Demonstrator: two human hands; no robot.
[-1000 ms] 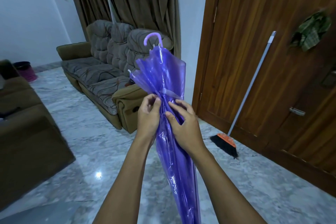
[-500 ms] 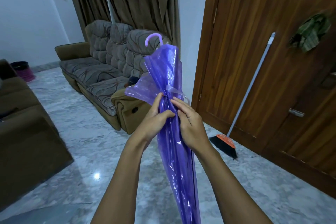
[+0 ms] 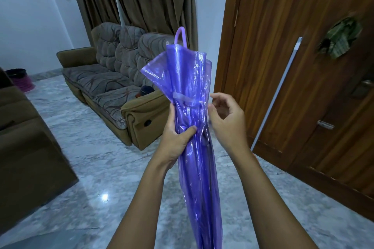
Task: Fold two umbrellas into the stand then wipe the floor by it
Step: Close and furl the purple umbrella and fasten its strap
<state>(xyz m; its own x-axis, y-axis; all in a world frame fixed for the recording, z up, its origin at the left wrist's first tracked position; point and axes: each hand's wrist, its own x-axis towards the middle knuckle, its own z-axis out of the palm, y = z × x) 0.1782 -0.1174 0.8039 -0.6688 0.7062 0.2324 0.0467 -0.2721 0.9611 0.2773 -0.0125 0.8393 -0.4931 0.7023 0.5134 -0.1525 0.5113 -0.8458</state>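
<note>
Umbrella (image 3: 192, 127) stands tall between my hands.
Left hand (image 3: 178, 133) squeezes it; right fingers (image 3: 217, 100) spread, just right of the strap (image 3: 183, 98).

Both forearms are bare, no sleeves, each grip ungloved.

One purple umbrella (image 3: 190, 91), two hands, one sofa (image 3: 113, 87), one broom handle (image 3: 277, 91), perhaps one bin (image 3: 19, 79).

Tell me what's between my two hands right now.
In the head view, the gathered purple umbrella stands between them: the left hand grips its canopy, while the right hand hovers open beside it, by the strap.
</note>
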